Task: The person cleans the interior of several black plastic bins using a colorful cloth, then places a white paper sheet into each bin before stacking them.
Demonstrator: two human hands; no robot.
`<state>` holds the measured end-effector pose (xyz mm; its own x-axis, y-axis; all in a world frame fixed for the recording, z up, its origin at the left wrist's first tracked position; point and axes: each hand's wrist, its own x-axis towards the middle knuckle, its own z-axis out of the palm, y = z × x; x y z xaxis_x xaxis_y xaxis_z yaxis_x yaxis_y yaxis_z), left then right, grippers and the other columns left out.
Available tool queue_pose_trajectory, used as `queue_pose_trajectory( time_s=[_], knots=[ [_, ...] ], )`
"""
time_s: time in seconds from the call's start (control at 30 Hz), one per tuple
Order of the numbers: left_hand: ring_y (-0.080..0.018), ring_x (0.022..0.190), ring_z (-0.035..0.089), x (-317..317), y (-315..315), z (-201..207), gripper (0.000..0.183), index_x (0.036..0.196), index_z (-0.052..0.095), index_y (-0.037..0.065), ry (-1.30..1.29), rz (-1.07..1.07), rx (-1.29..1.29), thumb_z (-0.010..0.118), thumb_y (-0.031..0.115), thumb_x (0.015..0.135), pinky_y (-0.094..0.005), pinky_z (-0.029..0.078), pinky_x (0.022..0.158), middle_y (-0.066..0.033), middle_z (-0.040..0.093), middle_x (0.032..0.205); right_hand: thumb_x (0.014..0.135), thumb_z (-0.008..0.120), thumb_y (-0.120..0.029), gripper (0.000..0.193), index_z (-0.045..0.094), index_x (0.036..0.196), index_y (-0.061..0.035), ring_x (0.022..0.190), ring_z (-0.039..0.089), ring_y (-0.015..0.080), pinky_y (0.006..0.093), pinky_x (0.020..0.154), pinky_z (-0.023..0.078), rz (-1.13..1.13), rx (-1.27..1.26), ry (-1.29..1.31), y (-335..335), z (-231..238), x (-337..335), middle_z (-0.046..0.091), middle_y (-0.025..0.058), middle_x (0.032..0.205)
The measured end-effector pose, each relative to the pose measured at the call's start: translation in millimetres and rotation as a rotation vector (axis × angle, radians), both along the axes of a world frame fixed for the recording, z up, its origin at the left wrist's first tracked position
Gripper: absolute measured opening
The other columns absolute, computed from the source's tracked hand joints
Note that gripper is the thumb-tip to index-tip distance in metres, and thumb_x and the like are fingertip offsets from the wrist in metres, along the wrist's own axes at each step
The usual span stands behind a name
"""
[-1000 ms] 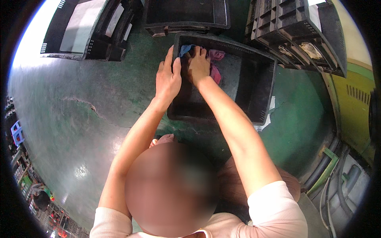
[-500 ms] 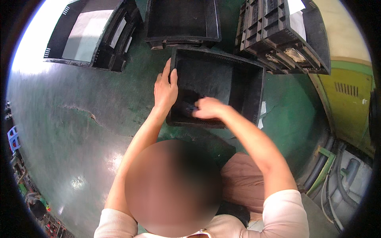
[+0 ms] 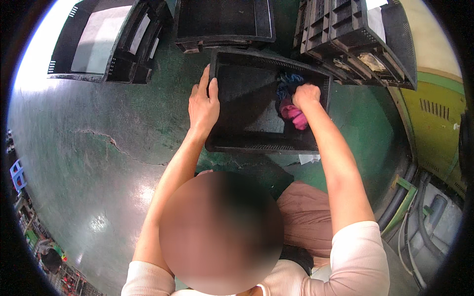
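A black plastic crate [image 3: 247, 91] lies on the floor in front of me, its inside facing up. My left hand [image 3: 204, 106] holds its left wall, fingers stretched along the outside and thumb by the rim. Inside, toward the right wall, my right hand [image 3: 307, 96] is closed on a bunched rag [image 3: 295, 116]. Pink folds hang out below the fist, and a dark blue patterned part spreads beyond it. Some of the rag is hidden under the hand.
Another black crate [image 3: 224, 38] stands just beyond. Far left is a crate [image 3: 111, 69] with pale sheets inside; at far right stand ribbed black crates [image 3: 340, 29]. A yellow-green cabinet [image 3: 437, 128] and pipes line the right side. The green floor [image 3: 123, 118] is cracked.
My right hand has swept from the crate's near left corner across to its right side, with the rag. The crate has shifted slightly; my left hand stays on its left wall.
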<state>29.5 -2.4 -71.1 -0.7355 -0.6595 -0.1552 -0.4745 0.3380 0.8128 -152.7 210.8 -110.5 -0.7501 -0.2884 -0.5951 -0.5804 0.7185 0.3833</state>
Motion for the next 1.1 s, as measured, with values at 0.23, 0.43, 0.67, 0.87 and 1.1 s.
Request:
queue_pose_trajectory(
  time_s=[0.23,0.43,0.67,0.87,1.1],
  knots=[
    [-0.0365,0.089,0.053,4.7,1.7,-5.4,0.042,0.129,0.036,0.024,-0.055,0.019,-0.015,0.036,0.035,0.089,-0.0423,0.042,0.078,-0.0205,0.053,0.095,0.07,0.052,-0.036,0.044,0.062,0.096,-0.0014,0.098,0.056,0.0297,0.0347,0.082,0.045,-0.249,0.048,-0.45,12.6,25.8,51.4,0.057,0.0183,0.104],
    [-0.0362,0.084,0.053,-1.0,6.5,-2.5,0.042,0.128,0.037,0.024,-0.069,-0.007,0.037,0.035,0.037,0.088,-0.0426,0.042,0.076,-0.0199,0.051,0.088,0.072,0.051,-0.046,0.053,0.063,0.09,0.0018,0.093,0.057,0.028,0.0351,0.078,0.043,-0.458,-0.109,-0.757,34.4,9.4,66.3,0.059,0.02,0.1],
    [-0.0375,0.086,0.052,3.0,-0.1,-8.2,0.042,0.127,0.038,0.024,-0.013,0.013,0.042,0.037,0.037,0.088,-0.0433,0.041,0.078,-0.0209,0.051,0.089,0.08,0.047,-0.036,0.042,0.062,0.095,-0.0005,0.092,0.057,0.0252,0.0343,0.077,0.043,-0.188,-0.198,-0.848,-79.4,0.1,108.2,0.06,0.0173,0.101],
    [-0.0366,0.106,0.046,0.7,-0.3,-20.6,0.044,0.124,0.043,0.016,0.129,0.035,0.144,0.044,0.036,0.085,-0.0382,0.038,0.088,-0.024,0.049,0.113,0.08,0.043,-0.042,0.049,0.06,0.098,0.0009,0.099,0.054,0.0287,0.0357,0.081,0.042,-0.151,-0.934,-0.887,-100.7,-32.4,129.5,0.057,0.0184,0.106],
    [-0.0102,0.098,0.048,6.1,-12.0,-39.9,0.039,0.117,0.051,0.007,0.389,0.079,0.872,0.04,0.034,0.091,-0.023,0.036,0.086,-0.0022,0.054,0.11,0.072,0.057,-0.025,0.036,0.058,0.1,-0.0027,0.102,0.05,0.0329,0.0347,0.087,0.04,-0.21,-1.382,-0.614,-69.0,48.2,142.2,0.047,0.0192,0.114]
  ],
)
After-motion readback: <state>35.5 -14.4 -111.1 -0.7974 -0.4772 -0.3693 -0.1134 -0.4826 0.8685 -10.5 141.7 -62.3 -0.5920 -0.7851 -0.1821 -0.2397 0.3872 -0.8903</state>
